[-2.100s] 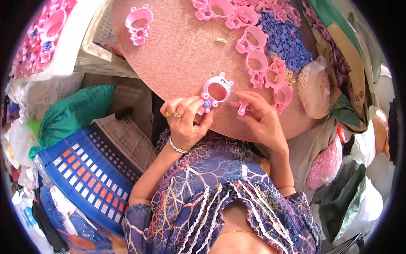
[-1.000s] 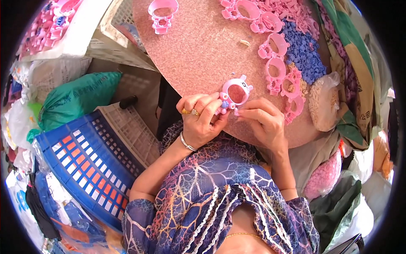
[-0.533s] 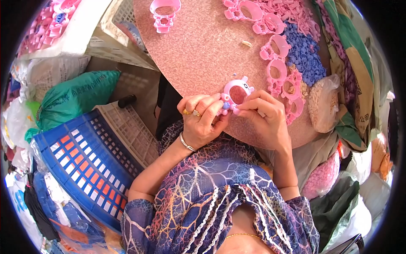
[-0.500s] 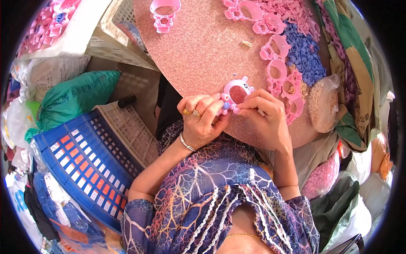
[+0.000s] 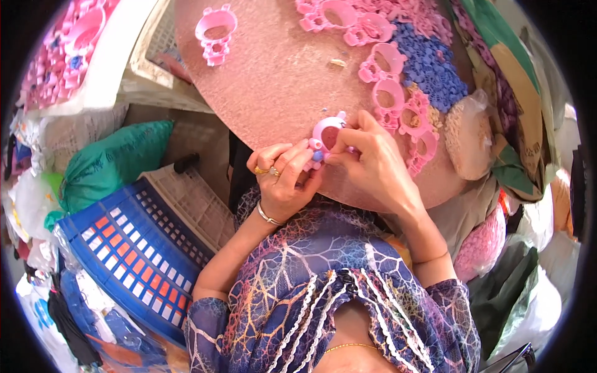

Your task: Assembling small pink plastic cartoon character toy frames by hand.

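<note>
Table [image 5: 267, 81] behind, near edge under the work. Right hand [image 5: 373, 158] up close, fingers curled at frame's right flank; whether they pinch anything, cannot tell. Left hand [image 5: 283, 174] pinching lower-left end, both hands right on it. Pink frame [image 5: 318, 130] between them, above table's near edge, long axis slanting up-right from left grip, eared end away. Blue piece [image 5: 318, 156] just beside left fingertips.

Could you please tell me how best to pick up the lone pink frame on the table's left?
I'd pinch the lone pink frame by its narrow end, coming from the near side: that slimmer part points this way, and no other frame lies close.
</note>
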Motion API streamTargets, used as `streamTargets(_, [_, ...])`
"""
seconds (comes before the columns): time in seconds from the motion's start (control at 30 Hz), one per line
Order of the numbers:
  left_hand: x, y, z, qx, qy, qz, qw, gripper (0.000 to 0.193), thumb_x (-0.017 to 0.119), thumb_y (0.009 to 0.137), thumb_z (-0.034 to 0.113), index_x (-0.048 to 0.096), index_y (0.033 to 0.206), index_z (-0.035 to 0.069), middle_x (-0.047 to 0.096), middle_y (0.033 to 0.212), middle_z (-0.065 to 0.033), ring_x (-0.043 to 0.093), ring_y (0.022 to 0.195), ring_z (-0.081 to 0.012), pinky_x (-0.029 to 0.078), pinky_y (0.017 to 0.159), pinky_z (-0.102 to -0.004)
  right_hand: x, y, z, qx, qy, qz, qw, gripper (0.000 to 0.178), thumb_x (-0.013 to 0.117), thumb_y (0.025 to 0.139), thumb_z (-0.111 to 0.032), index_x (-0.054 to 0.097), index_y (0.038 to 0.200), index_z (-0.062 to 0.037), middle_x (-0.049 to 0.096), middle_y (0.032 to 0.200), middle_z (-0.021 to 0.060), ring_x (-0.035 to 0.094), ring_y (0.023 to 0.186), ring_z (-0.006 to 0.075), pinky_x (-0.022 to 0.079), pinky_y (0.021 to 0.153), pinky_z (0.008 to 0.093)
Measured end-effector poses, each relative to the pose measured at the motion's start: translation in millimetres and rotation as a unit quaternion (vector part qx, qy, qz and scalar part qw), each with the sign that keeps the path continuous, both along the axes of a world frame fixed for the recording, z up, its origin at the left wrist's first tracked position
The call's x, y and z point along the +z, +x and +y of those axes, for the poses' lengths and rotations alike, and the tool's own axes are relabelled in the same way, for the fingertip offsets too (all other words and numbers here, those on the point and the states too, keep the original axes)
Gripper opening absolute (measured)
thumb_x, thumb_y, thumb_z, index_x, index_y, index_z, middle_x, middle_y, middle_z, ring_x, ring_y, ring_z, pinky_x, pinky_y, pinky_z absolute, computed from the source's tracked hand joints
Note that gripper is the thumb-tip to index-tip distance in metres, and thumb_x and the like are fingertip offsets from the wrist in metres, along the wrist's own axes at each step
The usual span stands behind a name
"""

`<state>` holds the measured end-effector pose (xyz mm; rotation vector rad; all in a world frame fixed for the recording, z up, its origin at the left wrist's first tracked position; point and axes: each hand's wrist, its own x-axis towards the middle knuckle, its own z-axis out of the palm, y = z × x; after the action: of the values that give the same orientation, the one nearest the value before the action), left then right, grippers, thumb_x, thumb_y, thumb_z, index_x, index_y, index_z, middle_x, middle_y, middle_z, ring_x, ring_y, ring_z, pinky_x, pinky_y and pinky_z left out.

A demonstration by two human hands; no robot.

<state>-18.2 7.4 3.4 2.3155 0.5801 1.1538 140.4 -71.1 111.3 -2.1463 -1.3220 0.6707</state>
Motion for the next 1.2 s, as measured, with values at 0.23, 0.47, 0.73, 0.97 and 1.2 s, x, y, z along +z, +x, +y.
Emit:
streamTargets(0.23, [0.9, 1.6, -1.0, 0.010, 0.012, -0.004, 1.000, 0.046, 0.085, 0.070, 0.009, 0.066, 0.111, 0.009, 0.071, 0.110, -0.0059, 0.062, 0.103, -0.0265, 0.041, 0.092, -0.0387, -0.4, 6.0, 0.2, 0.071, 0.024, -0.024, 0.997, 0.017, 0.076, 0.081, -0.012, 0.071, 0.095, -0.0050, 0.061, 0.098, 0.0139, 0.066, 0.085, 0.0335, 0.052, 0.073, 0.0418])
streamTargets(0.47, [2.1, 1.8, -1.2, 0.005, 0.012, -0.003, 1.000, 0.044, 0.083, 0.069, 0.007, 0.067, 0.110, 0.009, 0.070, 0.109, -0.0057, 0.062, 0.103, -0.0272, 0.042, 0.093, -0.0395, -43.7, 161.1, 60.7, -0.104, 0.233, -0.324, 0.911, 0.016, 0.072, 0.089, -0.013, 0.074, 0.104, -0.0049, 0.070, 0.097, 0.0147, 0.070, 0.083, 0.0266, 0.054, 0.072, 0.0370])
streamTargets(0.73, [-1.8, 3.0, 0.8, 0.012, 0.019, -0.006, 1.000, 0.045, 0.085, 0.070, 0.009, 0.068, 0.112, 0.009, 0.070, 0.105, -0.0046, 0.061, 0.101, -0.0259, 0.042, 0.093, -0.0389, -76.3, 232.9, 98.6, -0.099, 0.253, -0.351, 0.896, 0.012, 0.065, 0.083, -0.006, 0.070, 0.093, 0.0004, 0.066, 0.097, 0.0246, 0.065, 0.091, 0.0408, 0.053, 0.077, 0.0444])
streamTargets(0.97, [0.1, 5.5, -0.2, 0.014, 0.017, -0.013, 1.000, 0.046, 0.086, 0.070, 0.012, 0.068, 0.112, 0.011, 0.068, 0.103, -0.0022, 0.061, 0.099, -0.0243, 0.042, 0.090, -0.0378, -72.1, 235.7, 64.0, -0.098, 0.266, -0.275, 0.919, 0.019, 0.076, 0.086, -0.012, 0.066, 0.097, -0.0018, 0.070, 0.083, 0.0127, 0.068, 0.076, 0.0241, 0.052, 0.069, 0.0353])
streamTargets(1.2, [-1.6, 0.3, 1.9, 0.018, 0.013, 0.006, 1.000, 0.046, 0.085, 0.070, 0.012, 0.068, 0.112, 0.011, 0.069, 0.109, -0.0019, 0.060, 0.102, -0.0232, 0.041, 0.091, -0.0385, -13.0, 87.8, 23.2, -0.049, 0.193, -0.030, 0.979, 0.009, 0.074, 0.087, -0.003, 0.071, 0.095, -0.0024, 0.071, 0.083, 0.0024, 0.059, 0.071, 0.0085, 0.049, 0.065, 0.0271])
